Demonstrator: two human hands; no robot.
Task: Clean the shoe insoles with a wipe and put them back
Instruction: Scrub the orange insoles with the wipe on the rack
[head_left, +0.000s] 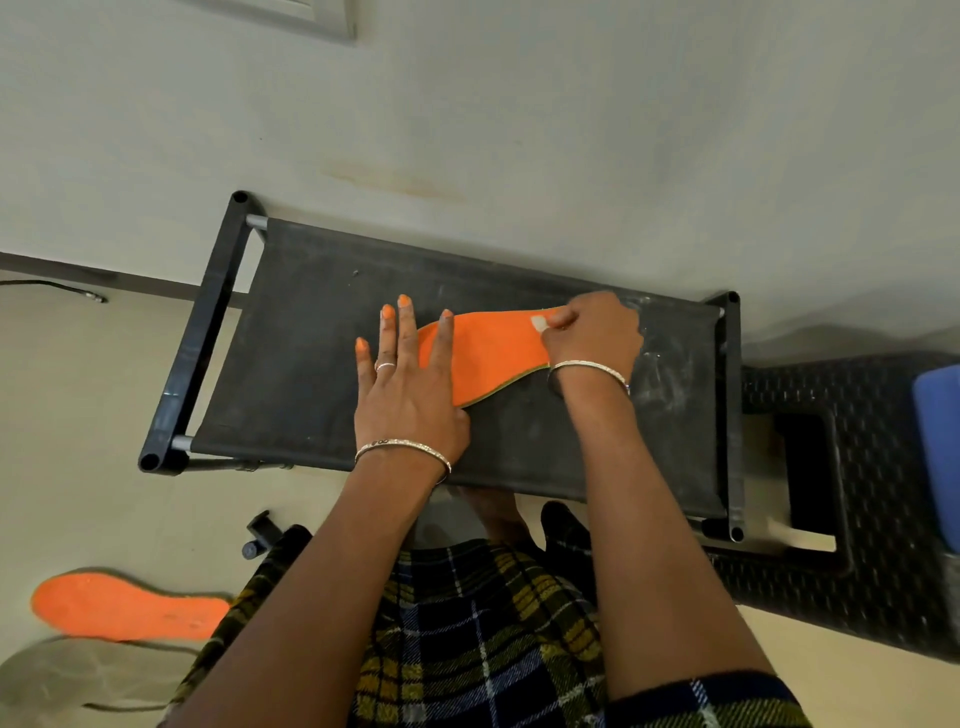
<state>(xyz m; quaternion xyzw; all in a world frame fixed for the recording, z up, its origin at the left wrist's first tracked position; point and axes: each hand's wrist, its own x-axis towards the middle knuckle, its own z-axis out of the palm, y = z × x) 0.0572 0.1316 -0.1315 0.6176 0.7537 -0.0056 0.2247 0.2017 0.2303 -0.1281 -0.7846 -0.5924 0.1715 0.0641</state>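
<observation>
The black fabric worktop (291, 374) is the reference for all positions below. A black woven stool (857, 597) stands against its right end. On the floor (104, 467), well apart from the near left corner of the worktop, lies the second insole (124, 608), orange face up. Whether that one has been wiped cannot be told. A grey shape (78, 675) just beyond it, further from the worktop, may be a shoe; this cannot be confirmed. The insole (488, 353) under treatment lies flat on the middle of the worktop, orange face up, its length running toward the right end. Task status, as a judgement: wiping of this insole is in progress, and neither insole is back in a shoe, so refitting of both is left to do, and perhaps cleaning of the second insole too. The left hand (405, 400) is spread, fingers straight, palm down, and presses the end of the insole nearer the left end of the worktop to hold it steady. The right hand (597, 332) sits at the opposite end of the insole, fingers curled, and pinches a small white wipe (539, 323) against the orange surface.
</observation>
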